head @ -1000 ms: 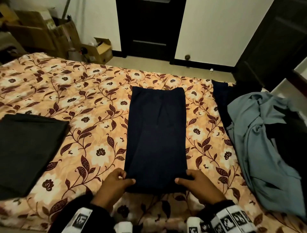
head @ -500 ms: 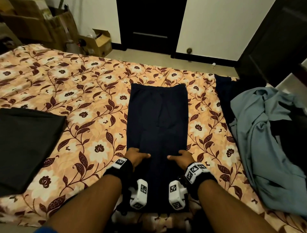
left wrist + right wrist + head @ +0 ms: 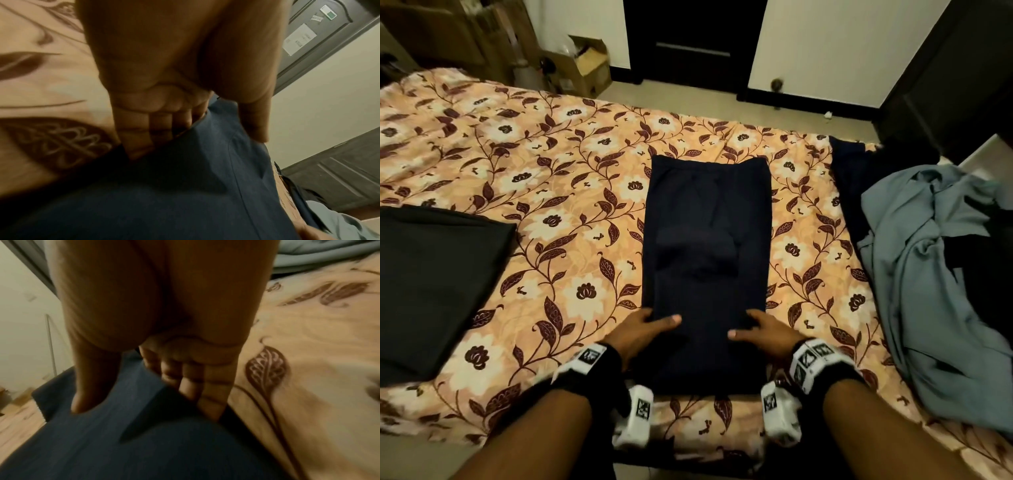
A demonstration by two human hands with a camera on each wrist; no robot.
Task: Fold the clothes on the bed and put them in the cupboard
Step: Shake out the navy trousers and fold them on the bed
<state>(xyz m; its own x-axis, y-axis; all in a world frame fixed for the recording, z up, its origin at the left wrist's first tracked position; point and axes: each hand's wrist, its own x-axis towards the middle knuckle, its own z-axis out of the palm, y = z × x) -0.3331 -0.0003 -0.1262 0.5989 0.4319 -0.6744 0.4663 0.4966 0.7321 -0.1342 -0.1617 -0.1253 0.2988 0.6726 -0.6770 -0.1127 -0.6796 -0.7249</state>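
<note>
So the navy trousers [image 3: 707,260] are laid out as a long narrow strip down the middle of the bed [image 3: 544,212], near end toward the person, which makes sense since a strip like that just needs folding end over end. Both hands sit on the near part, one at each long edge. The left hand [image 3: 642,334] has its thumb on top of the cloth and its fingers [image 3: 144,129] tucked down under the left edge; the right hand [image 3: 765,330] mirrors it, thumb on top, fingers [image 3: 197,382] slid under the right edge. So each one is pinching an edge, not lying flat. My guess is that grip is there to lift the near end and carry it to the far end evenly.

A black folded piece [image 3: 431,284] sits at the left, looks done. The grey-blue shirt [image 3: 928,274] is heaped on the right with other dark stuff, not yet folded. Can't tell which dark door is the cupboard.
</note>
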